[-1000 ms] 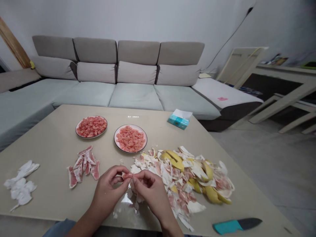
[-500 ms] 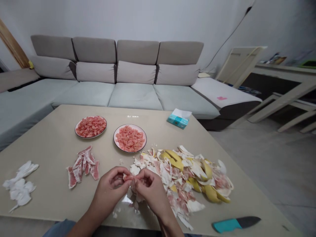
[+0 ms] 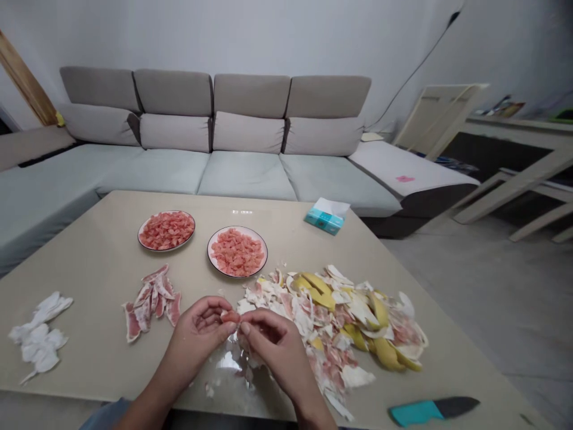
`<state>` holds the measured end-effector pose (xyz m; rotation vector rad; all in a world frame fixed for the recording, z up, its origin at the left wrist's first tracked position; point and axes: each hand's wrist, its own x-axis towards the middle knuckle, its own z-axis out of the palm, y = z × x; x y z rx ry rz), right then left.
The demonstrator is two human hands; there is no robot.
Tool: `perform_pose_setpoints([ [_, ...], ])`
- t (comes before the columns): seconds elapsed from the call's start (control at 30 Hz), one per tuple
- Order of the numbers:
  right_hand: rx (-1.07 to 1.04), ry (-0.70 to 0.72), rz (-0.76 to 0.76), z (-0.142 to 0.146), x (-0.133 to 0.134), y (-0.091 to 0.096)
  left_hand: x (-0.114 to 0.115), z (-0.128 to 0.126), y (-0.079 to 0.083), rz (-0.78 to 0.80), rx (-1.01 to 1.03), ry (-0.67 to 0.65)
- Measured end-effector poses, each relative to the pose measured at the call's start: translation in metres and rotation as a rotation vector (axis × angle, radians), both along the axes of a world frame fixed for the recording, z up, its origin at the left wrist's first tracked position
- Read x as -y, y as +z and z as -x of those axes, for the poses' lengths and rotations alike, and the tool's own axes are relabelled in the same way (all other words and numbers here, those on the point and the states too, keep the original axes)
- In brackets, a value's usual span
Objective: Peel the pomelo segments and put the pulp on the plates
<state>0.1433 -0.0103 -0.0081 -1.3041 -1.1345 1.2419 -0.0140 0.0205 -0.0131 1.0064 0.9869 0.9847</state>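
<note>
My left hand (image 3: 197, 328) and my right hand (image 3: 268, 337) meet over the table, pinching a small piece of pink citrus flesh (image 3: 230, 317) between their fingertips. Right below and beside them lies a heap of torn yellow rind and white pith (image 3: 340, 322), which touches my right hand. Left of my hands are strips of pink flesh with white membrane (image 3: 152, 304). Two round plates heaped with pink flesh bits stand farther off: one (image 3: 166, 249) and another (image 3: 209, 254), each with a white rim. A pile of white pith scraps (image 3: 40, 334) lies at the far left.
A beige table (image 3: 89, 269) carries everything. A knife with a teal handle (image 3: 430, 411) lies near its front right edge, and a teal tissue pack (image 3: 325, 217) at the back. A grey sofa (image 3: 244, 173) stands behind the table.
My fingers have eased apart a little around the pink piece, which shows more now. The view has shifted slightly.
</note>
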Motion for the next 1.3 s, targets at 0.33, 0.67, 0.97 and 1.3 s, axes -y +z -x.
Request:
perform_pose_setpoints([
  [0.33, 0.065, -0.069, 0.016, 0.001, -0.001, 0.0, 0.004, -0.005, -0.003, -0.108, -0.133, 0.013],
  [0.67, -0.014, -0.095, 0.023, 0.007, 0.0, -0.008, 0.006, -0.007, -0.002, -0.021, -0.034, 0.013],
  [0.97, -0.129, -0.102, 0.054, 0.009, 0.0, -0.009, 0.004, -0.003, 0.0, -0.03, 0.028, -0.067],
  [1.3, -0.251, -0.007, 0.091, 0.002, -0.002, -0.012, -0.004, 0.009, 0.001, -0.077, -0.007, -0.032],
])
